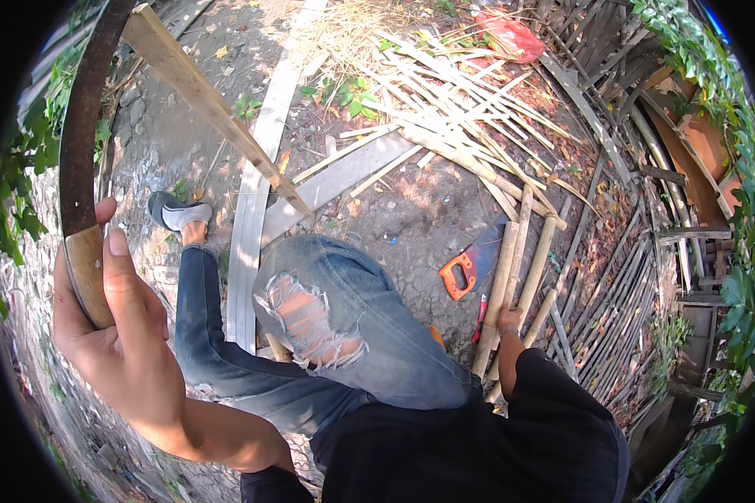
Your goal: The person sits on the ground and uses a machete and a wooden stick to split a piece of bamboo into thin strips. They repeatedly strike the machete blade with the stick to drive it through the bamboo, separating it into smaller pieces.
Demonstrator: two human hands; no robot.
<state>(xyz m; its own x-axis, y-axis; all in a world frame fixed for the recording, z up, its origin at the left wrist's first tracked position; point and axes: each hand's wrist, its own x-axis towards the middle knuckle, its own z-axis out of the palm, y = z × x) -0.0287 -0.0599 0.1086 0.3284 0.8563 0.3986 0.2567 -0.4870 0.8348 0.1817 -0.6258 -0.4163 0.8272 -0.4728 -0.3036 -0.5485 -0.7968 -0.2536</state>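
My left hand (130, 335) is raised at the left, its fingers closed round the wooden handle of a machete (77, 142). The dark, rust-brown blade points up past the top of the view. On the other side, my right hand (510, 319) reaches down to the bamboo poles and is closed on one bamboo pole (520, 251). More poles (538, 264) lie right beside it. A handsaw (460, 275) with an orange handle rests on the ground just left of these poles. Next to it lies a slim red tool (481, 317), whose kind I cannot make out.
Split bamboo strips (478, 117) lie heaped ahead, near a red plastic bag (512, 38). A long pale plank (264, 159) and a slanting wooden board (214, 109) stand beyond my bent knees. Thin sticks (600, 302) and a wooden fence (713, 230) line the right.
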